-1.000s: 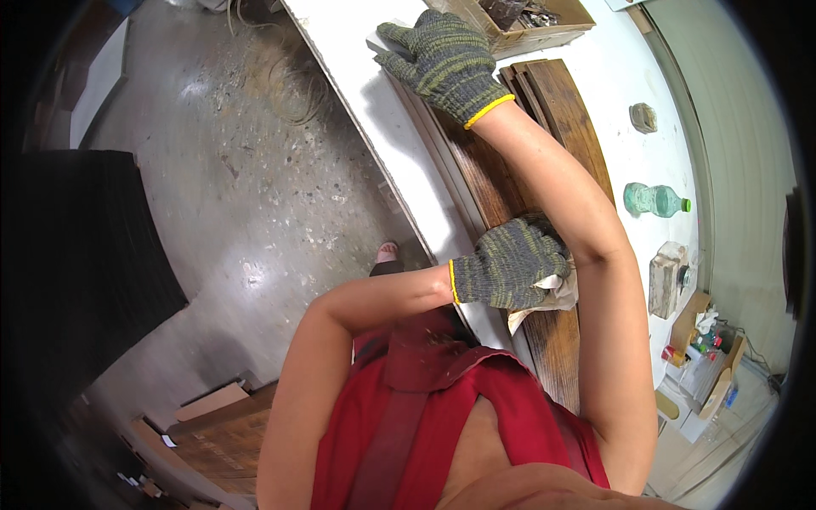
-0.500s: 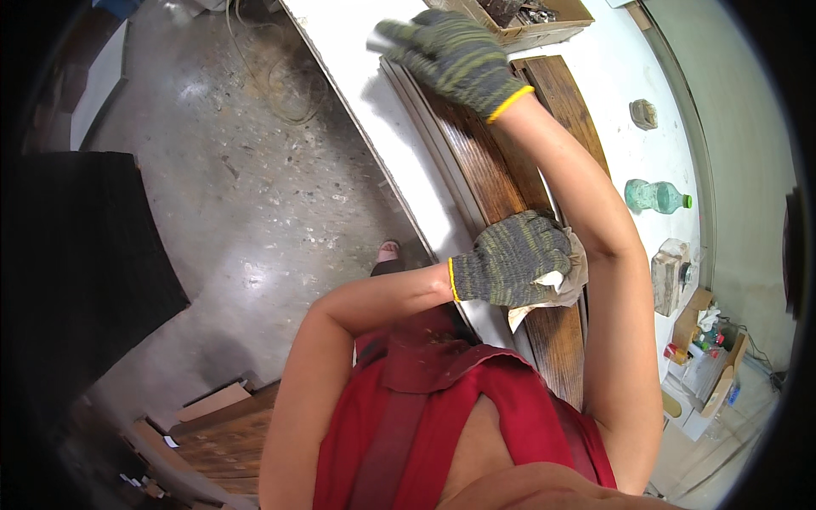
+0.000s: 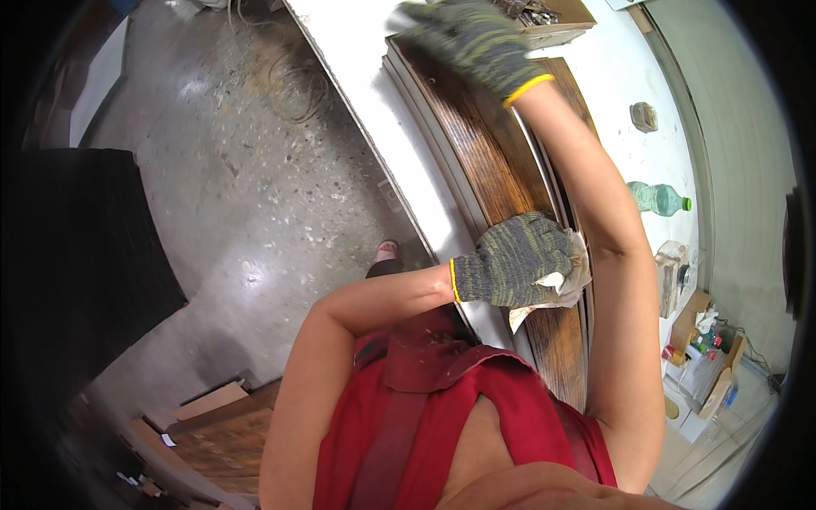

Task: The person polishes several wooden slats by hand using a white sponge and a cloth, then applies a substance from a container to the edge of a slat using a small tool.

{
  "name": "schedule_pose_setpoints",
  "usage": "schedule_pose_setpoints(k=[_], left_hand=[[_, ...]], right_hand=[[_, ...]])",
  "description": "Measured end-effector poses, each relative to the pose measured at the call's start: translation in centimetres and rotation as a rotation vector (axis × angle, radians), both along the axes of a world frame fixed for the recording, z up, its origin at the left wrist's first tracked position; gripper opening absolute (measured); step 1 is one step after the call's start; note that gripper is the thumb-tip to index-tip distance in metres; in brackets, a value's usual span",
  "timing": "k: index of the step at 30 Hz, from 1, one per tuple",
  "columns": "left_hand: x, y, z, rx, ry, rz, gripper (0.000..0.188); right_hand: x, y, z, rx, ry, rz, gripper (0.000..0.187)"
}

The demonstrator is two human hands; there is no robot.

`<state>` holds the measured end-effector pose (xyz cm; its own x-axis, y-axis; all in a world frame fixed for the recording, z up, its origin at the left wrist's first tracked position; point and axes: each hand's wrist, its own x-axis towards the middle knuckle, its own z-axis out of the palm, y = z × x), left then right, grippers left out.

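Observation:
My left hand point(image 3: 517, 259), in a dark striped knitted glove with a yellow cuff, is closed on a crumpled pale cloth point(image 3: 575, 276). It presses down on a long brown wooden board point(image 3: 489, 166) with a dark grain. Farther off, my right hand point(image 3: 476, 49), gloved alike, is over the far end of that board. Its fingers reach out to the left and are smeared by motion; nothing shows in them. Under my right wrist lies a second brown board point(image 3: 561, 85), and grey edges of stacked pieces point(image 3: 433, 140) run along the left side.
The white table point(image 3: 361, 76) carries a cardboard box point(image 3: 557, 32) of dark bits, a small jar-like thing point(image 3: 643, 117), a green-capped bottle point(image 3: 663, 200) and a pale block point(image 3: 671, 270). A coiled cable point(image 3: 297, 93) lies on the floor. Boards point(image 3: 225, 442) are stacked at lower left.
My right hand has shifted a little to the right and away, uncovering the board's far left corner. My left hand stays in place with the cloth.

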<state>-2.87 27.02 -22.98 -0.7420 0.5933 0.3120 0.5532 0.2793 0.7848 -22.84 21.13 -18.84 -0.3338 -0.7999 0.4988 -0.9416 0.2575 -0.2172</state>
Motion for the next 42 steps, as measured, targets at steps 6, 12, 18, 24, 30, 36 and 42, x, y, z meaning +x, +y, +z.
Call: schedule_pose_setpoints(k=[6,12,18,24,30,36,42], left_hand=[[0.5,0.5,-1.4,0.241,-0.173,-0.041,0.035],[0.7,1.6,-3.6,0.197,-0.010,-0.006,0.044],[0.6,1.2,-2.4,0.017,0.045,0.046,0.046],[0.7,1.7,-3.4,0.301,-0.015,0.114,0.044],[0.3,0.7,-0.6,0.174,-0.055,0.090,0.047],[0.6,1.7,-5.3,0.355,0.150,0.118,0.049],[1.1,1.8,-5.2,0.423,0.196,0.066,0.042]], right_hand=[[0.5,-0.3,-0.8,0.222,0.042,-0.024,0.043],[-9.2,5.4,-2.1,0.418,0.059,-0.386,0.039],[-7.1,5.1,-3.6,0.003,0.066,-0.224,0.046],[-0.4,1.6,-1.3,0.246,0.299,-0.361,0.038],[2.8,-2.9,-1.4,0.345,-0.016,-0.038,0.058],[-3.3,1.5,-0.7,-0.076,-0.581,-0.149,0.045],[-5.1,3.2,-3.8,0.111,-0.194,-0.220,0.044]])
